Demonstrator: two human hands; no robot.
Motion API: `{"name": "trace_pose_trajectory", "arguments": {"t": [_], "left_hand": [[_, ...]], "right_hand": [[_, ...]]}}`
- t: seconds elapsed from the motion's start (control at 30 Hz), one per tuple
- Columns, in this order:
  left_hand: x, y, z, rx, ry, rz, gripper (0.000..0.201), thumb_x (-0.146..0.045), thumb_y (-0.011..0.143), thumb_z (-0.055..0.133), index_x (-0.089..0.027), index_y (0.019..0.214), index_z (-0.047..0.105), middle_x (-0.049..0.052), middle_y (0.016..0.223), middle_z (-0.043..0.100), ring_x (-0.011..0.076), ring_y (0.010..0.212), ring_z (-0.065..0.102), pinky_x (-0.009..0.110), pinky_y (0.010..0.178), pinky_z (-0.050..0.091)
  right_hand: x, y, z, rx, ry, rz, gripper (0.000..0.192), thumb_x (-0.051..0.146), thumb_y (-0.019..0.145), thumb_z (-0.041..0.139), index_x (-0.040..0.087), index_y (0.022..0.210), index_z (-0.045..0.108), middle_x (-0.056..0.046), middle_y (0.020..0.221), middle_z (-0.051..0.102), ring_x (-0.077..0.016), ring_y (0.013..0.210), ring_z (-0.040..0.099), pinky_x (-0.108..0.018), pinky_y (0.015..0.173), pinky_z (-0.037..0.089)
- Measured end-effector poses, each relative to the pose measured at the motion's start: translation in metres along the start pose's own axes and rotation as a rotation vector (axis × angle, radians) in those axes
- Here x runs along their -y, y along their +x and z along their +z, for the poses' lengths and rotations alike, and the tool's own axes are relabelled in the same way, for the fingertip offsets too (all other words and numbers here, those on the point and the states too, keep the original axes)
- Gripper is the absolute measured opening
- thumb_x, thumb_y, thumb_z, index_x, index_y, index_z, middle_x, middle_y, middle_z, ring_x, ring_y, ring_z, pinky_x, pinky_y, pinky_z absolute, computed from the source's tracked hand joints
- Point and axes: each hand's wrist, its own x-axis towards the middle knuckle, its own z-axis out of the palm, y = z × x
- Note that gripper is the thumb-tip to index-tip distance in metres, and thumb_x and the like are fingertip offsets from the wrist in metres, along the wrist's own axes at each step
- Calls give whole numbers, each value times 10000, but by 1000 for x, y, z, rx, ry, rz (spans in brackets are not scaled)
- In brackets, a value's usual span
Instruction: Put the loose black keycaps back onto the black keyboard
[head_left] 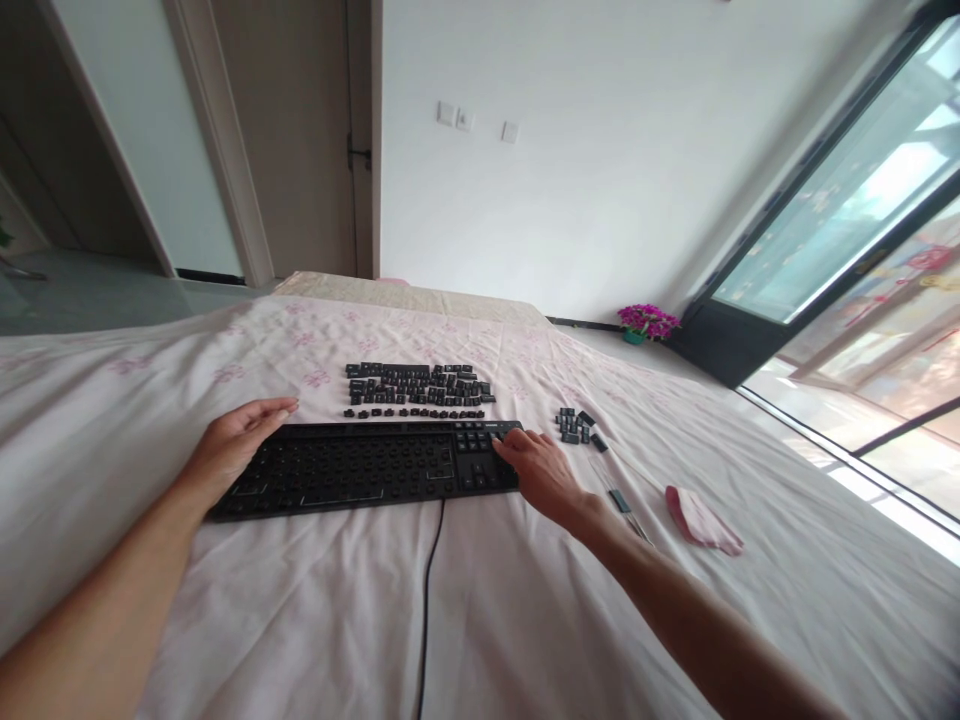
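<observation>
black plastic keyboard: between our hands
left hand: hides its far-left corner
right hand: at right end
both grips: can't tell, honestly

The left hand and wrist hide the left end of the keyboard; whether its fingertips pinch anything is too small to tell. The right hand covers part of the right end. Legends on the loose keycaps are unreadably small. The cable and both forearms leave by the bottom edge; the right edge crops the glass door.
</observation>
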Motion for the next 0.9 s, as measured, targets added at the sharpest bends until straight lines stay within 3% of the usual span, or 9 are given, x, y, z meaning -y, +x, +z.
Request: {"name": "trace_pose_trajectory", "arguments": {"t": [0.2,0.47,0.7,0.9], "left_hand": [[0,0,0,12,1,-7,556,-540,737,671,-172,1154,656,102,1274,648,256,1232,549,352,1105,328],[-3,0,1,12,9,-8,557,-540,738,667,-161,1146,656,115,1271,648,265,1231,550,360,1102,335],[1,2,0,16,-14,3,588,-537,741,666,-137,1170,640,136,1283,635,271,1236,541,370,1107,322],[-1,0,0,23,1,-3,571,-542,746,658,-152,1163,645,123,1287,635,273,1245,533,369,1110,316]], "right_hand": [[-19,-2,4,-122,264,107,588,-17,799,371,248,1266,610,-30,1113,662,-167,967,575,-273,834,424],[-1,5,5,-150,20,98,537,30,817,459,285,1267,603,-82,1197,572,-233,1038,479,-346,864,381],[7,7,-1,-102,-33,-42,426,77,850,484,200,1246,586,-111,1177,592,-254,1132,422,-385,990,306],[-14,-4,4,-152,49,108,578,12,780,464,275,1280,586,-42,1254,601,-236,1189,404,-383,998,297]]}}
